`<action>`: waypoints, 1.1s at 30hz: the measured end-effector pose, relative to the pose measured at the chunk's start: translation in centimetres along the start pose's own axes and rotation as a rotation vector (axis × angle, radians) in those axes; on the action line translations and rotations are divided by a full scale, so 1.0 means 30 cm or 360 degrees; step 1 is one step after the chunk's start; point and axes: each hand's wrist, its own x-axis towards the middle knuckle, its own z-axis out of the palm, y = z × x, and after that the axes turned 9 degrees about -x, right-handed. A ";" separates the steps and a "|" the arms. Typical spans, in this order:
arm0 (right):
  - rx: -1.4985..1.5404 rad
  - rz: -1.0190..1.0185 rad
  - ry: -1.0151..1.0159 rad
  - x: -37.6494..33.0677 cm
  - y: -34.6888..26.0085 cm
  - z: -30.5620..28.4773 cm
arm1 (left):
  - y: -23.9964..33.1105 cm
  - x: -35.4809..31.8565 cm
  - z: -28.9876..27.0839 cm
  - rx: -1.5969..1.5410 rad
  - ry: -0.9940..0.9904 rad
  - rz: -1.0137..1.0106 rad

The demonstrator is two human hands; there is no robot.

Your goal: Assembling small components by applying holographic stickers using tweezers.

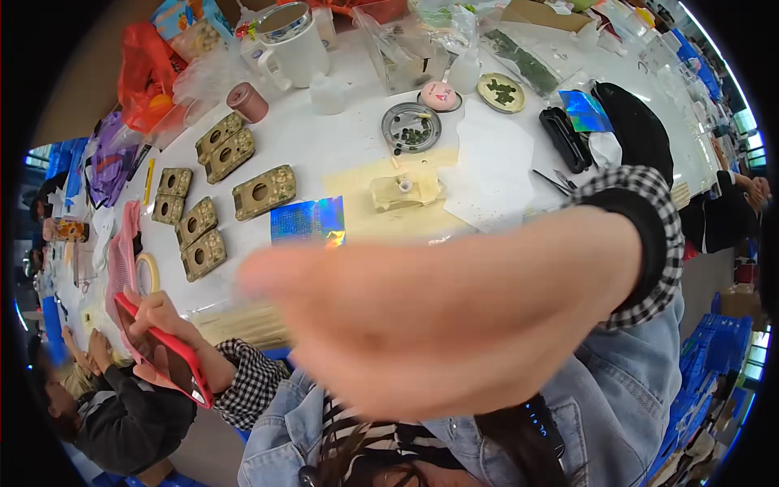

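Note:
My left hand (166, 329) grips a phone in a red case (172, 357) at the lower left, off the table's near edge. Its dark screen side shows in part. My right hand (438, 316) is raised close in front of the camera, large and blurred, with its fingers smeared together. It covers the near middle of the table. Several camouflage-patterned pieces with round holes, like model tank hulls (265, 192), lie on the left half of the table. Beyond my right hand is a pale masked block (403, 191) on yellowish tape.
A shiny blue holographic sheet (308, 219) lies beside the hulls. Farther back stand a white mug (294, 53), a thread spool (247, 103) and a round dish of small dark parts (411, 127). Tweezers (553, 180) and a black case (565, 140) lie right. Another person (122, 414) sits left.

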 end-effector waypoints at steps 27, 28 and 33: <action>-0.0760 0.2098 0.0828 -0.674 -0.040 -0.106 | -0.026 0.079 -0.140 -0.0288 0.0380 0.0302; -0.0765 0.2094 0.0822 -0.681 -0.040 -0.105 | -0.022 0.081 -0.136 -0.0332 0.0435 0.0248; -0.0763 0.2014 0.0687 -0.704 -0.040 -0.113 | -0.008 0.091 -0.148 0.0516 0.0500 -0.0258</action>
